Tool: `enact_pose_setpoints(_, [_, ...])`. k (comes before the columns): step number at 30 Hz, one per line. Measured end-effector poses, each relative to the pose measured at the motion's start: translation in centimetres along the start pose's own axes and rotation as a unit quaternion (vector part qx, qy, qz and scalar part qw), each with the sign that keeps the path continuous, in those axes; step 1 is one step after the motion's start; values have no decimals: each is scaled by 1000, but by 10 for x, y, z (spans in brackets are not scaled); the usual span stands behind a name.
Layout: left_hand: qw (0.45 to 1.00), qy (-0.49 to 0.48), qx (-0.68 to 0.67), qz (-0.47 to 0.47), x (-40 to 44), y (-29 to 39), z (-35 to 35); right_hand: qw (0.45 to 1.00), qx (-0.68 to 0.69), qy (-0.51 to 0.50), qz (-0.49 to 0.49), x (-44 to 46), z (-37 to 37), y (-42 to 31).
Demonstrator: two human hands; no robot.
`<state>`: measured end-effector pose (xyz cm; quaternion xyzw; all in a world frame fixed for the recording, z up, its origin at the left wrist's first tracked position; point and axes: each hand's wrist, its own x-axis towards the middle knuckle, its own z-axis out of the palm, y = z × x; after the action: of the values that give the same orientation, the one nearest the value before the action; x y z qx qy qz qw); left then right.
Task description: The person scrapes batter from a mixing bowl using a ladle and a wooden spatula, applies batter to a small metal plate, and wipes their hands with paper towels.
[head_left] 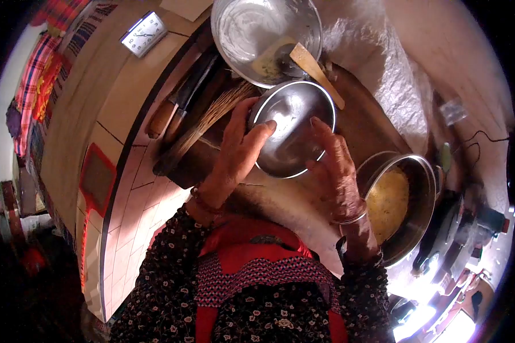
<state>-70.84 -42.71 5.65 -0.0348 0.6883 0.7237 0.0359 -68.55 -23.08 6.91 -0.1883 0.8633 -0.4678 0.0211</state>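
Observation:
A shiny steel bowl [292, 150] is tilted in front of me, its inside facing up. My left hand [240, 140] grips its left rim, thumb over the edge and fingers curled behind. At the lower right rim is my right hand [336, 166], fingers apart, one fingertip over the bowl's inside. Whether that hand bears any weight, I cannot tell. Just beyond the bowl stands a large steel pot [234, 40] with whitish smears inside. A flat wooden spatula [317, 74] leans across that pot's rim.
To the right, a steel pot [429, 188] contains a yellow, grainy mass [388, 203]. A twig broom [203, 128] and a wooden-handled tool [163, 117] lie left of my hands. On the tiled ledge are a small clock [143, 34] and a red fly swatter [97, 180]. Crumpled plastic sheeting [377, 74] lies beyond.

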Motion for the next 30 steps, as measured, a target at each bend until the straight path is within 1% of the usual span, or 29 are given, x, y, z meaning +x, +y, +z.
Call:
enact_pose_setpoints(1, [1000,-1,5,-5,0,2,0,983,-172,23,-58,1,2,-2])
enact_pose_setpoints(2, [1000,-1,5,-5,-1,1,0,983,-172,23,-59,2,4,-3])
enact_pose_setpoints(4, [999,0,-25,-21,-2,0,0,965,-247,1,-87,6,7,-5])
enact_pose_setpoints(5, [999,2,-26,-19,-2,-1,0,966,-239,-26,-98,8,9,-4])
enact_pose_setpoints(8, [999,8,-35,-23,-2,-7,-1,954,-274,-37,-116,14,14,-5])
enact_pose_setpoints(10, [993,14,-111,-32,-3,-9,-1,949,-285,-50,-124,15,17,-4])
enact_pose_setpoints(13, [995,5,-95,-42,-3,-8,-8,947,-290,-46,-132,17,21,-6])
enact_pose_setpoints(16, [996,21,-89,-19,-4,-8,-8,949,-278,-62,-132,15,29,-12])
enact_pose_setpoints(18, [996,29,-82,-5,-4,-7,-8,954,-249,-91,-142,12,36,-11])
enact_pose_setpoints(20, [996,38,-74,10,-5,-6,-11,957,-236,-79,-152,5,43,-12])
enact_pose_setpoints(21, [998,29,-47,33,-6,-7,-14,985,-123,-78,-90,5,43,-17])
enact_pose_setpoints(22, [998,21,-20,59,-4,-7,-17,997,-9,-74,-29,8,40,-22])
enact_pose_setpoints(23, [997,22,-22,66,-1,-7,-17,998,26,-53,-11,11,34,-24])
enact_pose_setpoints(24, [991,38,-127,-22,1,-9,-18,998,23,-51,-16,18,28,-22])
enact_pose_setpoints(25, [966,53,-229,-112,2,-12,-19,999,16,7,-29,25,21,-18])
enact_pose_setpoints(27, [966,46,-224,-122,0,-24,-29,987,-106,87,-80,44,6,0])
enact_pose_setpoints(28, [966,38,-219,-134,-2,-33,-33,962,-221,109,-118,56,-1,15])
enact_pose_setpoints(29, [977,48,-182,-103,-5,-44,-36,940,-298,108,-127,66,-6,23])
enact_pose_setpoints(30, [977,49,-184,-101,-9,-62,-43,939,-300,108,-130,78,-8,29])
